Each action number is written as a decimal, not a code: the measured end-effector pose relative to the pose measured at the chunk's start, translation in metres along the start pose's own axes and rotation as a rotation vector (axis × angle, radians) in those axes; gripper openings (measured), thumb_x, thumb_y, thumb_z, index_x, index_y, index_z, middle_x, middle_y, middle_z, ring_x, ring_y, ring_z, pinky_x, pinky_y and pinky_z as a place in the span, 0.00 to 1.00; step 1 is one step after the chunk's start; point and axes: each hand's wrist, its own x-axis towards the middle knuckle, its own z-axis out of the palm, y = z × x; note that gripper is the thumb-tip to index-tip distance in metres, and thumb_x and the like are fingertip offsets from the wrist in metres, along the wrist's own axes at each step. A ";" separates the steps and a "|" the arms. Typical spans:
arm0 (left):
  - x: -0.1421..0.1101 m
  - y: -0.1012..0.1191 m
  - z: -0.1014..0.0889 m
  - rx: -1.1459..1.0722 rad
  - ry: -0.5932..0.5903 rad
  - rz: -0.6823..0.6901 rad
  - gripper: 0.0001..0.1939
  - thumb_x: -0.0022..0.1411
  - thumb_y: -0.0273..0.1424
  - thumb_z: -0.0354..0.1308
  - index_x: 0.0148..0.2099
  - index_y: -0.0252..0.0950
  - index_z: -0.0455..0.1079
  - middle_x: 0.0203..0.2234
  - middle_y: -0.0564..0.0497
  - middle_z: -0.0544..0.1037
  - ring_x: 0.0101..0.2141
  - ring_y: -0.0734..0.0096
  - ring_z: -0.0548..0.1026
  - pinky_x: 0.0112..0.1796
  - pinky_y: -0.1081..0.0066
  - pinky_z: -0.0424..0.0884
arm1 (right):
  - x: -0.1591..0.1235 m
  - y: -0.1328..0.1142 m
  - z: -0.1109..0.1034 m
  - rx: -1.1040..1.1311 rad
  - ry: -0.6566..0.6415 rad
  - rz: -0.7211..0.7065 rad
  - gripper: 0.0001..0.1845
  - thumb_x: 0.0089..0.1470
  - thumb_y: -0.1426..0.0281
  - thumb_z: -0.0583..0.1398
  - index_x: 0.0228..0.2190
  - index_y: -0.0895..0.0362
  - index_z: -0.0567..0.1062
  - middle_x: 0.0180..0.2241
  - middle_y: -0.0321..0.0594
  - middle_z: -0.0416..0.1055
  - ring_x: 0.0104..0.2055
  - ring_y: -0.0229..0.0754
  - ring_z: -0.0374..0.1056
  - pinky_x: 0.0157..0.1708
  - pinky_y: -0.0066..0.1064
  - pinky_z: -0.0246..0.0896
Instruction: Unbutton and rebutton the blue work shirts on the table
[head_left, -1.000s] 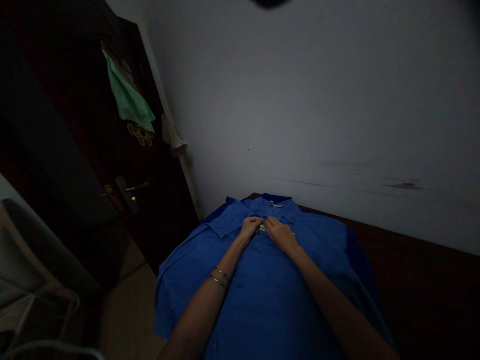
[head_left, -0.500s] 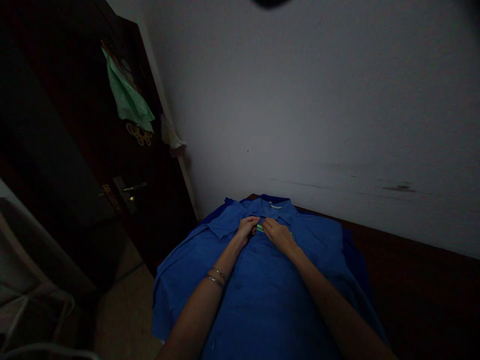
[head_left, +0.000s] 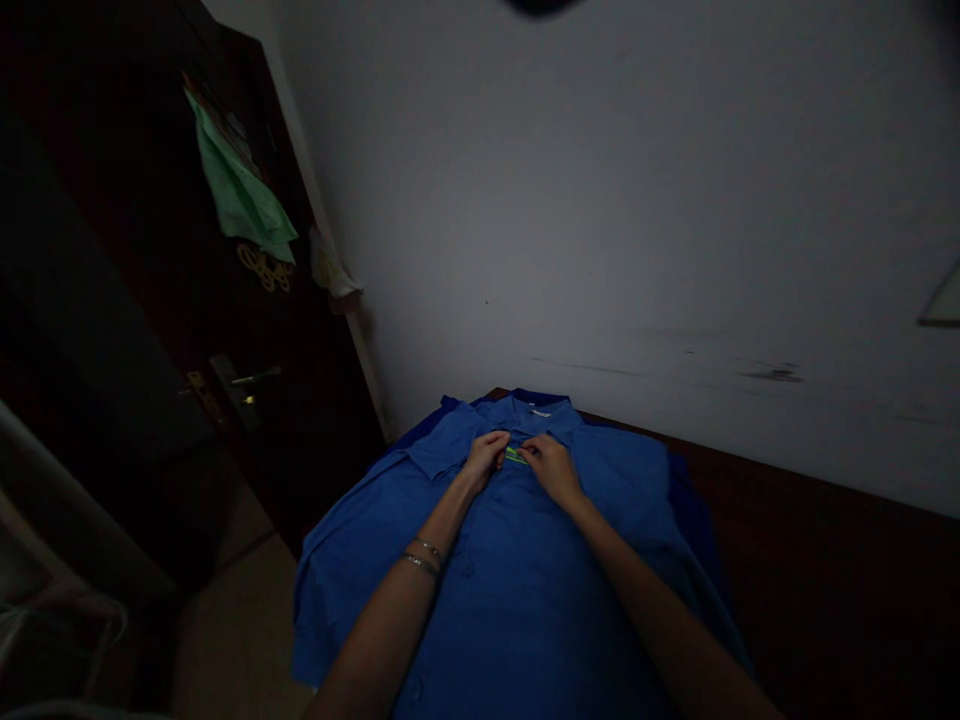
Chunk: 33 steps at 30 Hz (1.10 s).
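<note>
A blue button-up shirt (head_left: 517, 590) lies spread out front side up, its collar toward the wall. My left hand (head_left: 486, 456), with bracelets on the wrist, is closed in a pinch on the shirt's front edge just below the collar. Close on its right, my right hand (head_left: 551, 466) pinches the fabric of the same front opening. Between the two hands shows a bright yellow-green strip (head_left: 515, 455). The fingertips are small and dark, so a button between them cannot be made out. Under the shirt, a darker blue garment (head_left: 691, 505) sticks out at the sides.
The dark table (head_left: 817, 570) runs along a pale wall (head_left: 637, 200). At the left stands a dark door (head_left: 315, 400) with a lever handle (head_left: 256, 377) and a green cloth (head_left: 240, 190) hanging on it. A white cable (head_left: 105, 620) lies at the lower left.
The view has turned slightly right, bringing a pale object in at the right edge. My right hand's fingers have drawn slightly away from the left, and more of the yellow-green strip shows.
</note>
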 end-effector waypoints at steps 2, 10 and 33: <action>0.000 0.001 0.001 -0.003 0.029 -0.003 0.18 0.46 0.41 0.60 0.34 0.31 0.69 0.10 0.59 0.61 0.12 0.83 0.57 0.15 0.79 0.51 | 0.001 0.001 0.004 0.073 -0.001 0.092 0.09 0.47 0.66 0.57 0.27 0.59 0.74 0.26 0.40 0.71 0.29 0.39 0.67 0.32 0.29 0.61; -0.002 0.006 0.006 0.013 0.147 -0.026 0.17 0.45 0.40 0.60 0.32 0.31 0.69 0.13 0.58 0.64 0.11 0.82 0.59 0.14 0.79 0.54 | 0.008 -0.016 0.006 0.582 -0.058 0.653 0.08 0.43 0.70 0.58 0.28 0.61 0.72 0.25 0.40 0.72 0.20 0.36 0.67 0.14 0.23 0.60; -0.010 0.030 -0.002 0.052 -0.051 -0.294 0.12 0.42 0.31 0.65 0.23 0.27 0.68 0.17 0.49 0.72 0.19 0.76 0.70 0.25 0.74 0.69 | 0.015 -0.017 0.011 0.688 -0.095 0.779 0.06 0.36 0.77 0.62 0.23 0.61 0.72 0.19 0.35 0.70 0.18 0.33 0.65 0.12 0.20 0.57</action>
